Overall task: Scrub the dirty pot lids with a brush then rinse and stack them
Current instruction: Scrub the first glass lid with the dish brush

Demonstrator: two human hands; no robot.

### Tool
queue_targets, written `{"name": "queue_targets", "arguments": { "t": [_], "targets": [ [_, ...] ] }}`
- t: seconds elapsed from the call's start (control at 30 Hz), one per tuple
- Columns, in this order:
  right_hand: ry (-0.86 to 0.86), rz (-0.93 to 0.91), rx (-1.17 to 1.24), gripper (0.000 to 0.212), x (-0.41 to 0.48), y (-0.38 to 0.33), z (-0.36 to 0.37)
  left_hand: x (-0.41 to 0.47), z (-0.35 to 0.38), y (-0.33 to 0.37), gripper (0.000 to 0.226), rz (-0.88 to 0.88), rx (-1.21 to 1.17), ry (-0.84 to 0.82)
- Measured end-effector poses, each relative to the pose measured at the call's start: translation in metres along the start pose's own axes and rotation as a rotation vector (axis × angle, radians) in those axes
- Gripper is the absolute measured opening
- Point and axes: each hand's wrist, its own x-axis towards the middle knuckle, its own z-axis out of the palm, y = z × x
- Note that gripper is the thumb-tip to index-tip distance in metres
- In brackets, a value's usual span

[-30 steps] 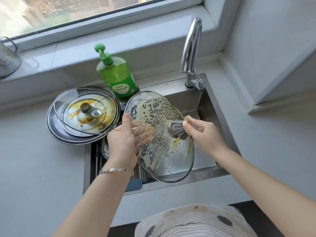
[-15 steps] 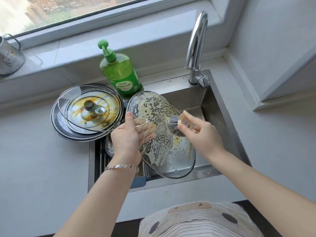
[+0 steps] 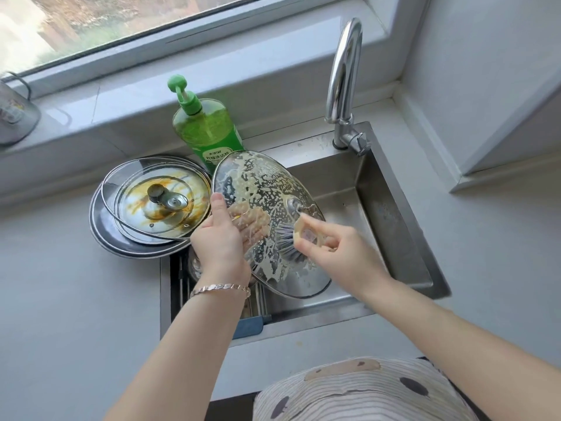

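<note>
A large glass pot lid [image 3: 261, 189], smeared with yellowish foam, is held tilted over the sink. My left hand [image 3: 220, 244] grips its left rim, fingers showing through the glass. My right hand [image 3: 331, 250] holds a round scrub brush [image 3: 291, 238] whose grey bristles press against the lid's middle, just below its metal knob. On the counter to the left lies a stack of dirty glass lids [image 3: 154, 205]; the top one has orange stains.
A steel sink [image 3: 394, 220] lies under the lid, with a chrome tap [image 3: 344, 80] at its back. A green dish soap bottle [image 3: 206, 129] stands behind the lids. A drain rack sits in the sink's left part. A metal cup [image 3: 15, 117] stands on the sill.
The brush has moved left and down across the lid, from near its right side toward the middle. My left hand keeps the same grip on the rim.
</note>
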Motion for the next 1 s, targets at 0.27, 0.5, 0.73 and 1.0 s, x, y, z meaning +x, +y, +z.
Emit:
{"name": "queue_targets", "arguments": {
  "t": [0.27,0.5,0.73,1.0],
  "targets": [
    [-0.015,0.019,0.037,0.046,0.012,0.004,-0.004,0.005,-0.001,-0.004,0.041,-0.045,0.007,-0.014],
    [0.040,0.106,0.082,0.052,0.018,0.006,-0.010,0.004,0.000,-0.005,0.039,-0.051,-0.006,0.005],
    [0.065,-0.061,-0.079,0.046,0.012,-0.033,-0.003,-0.002,0.004,-0.014,0.040,-0.058,0.051,0.000],
    [0.016,-0.455,-0.339,0.057,-0.036,-0.013,0.013,0.007,-0.012,-0.023,0.037,-0.274,0.003,0.058]
  ]
}}
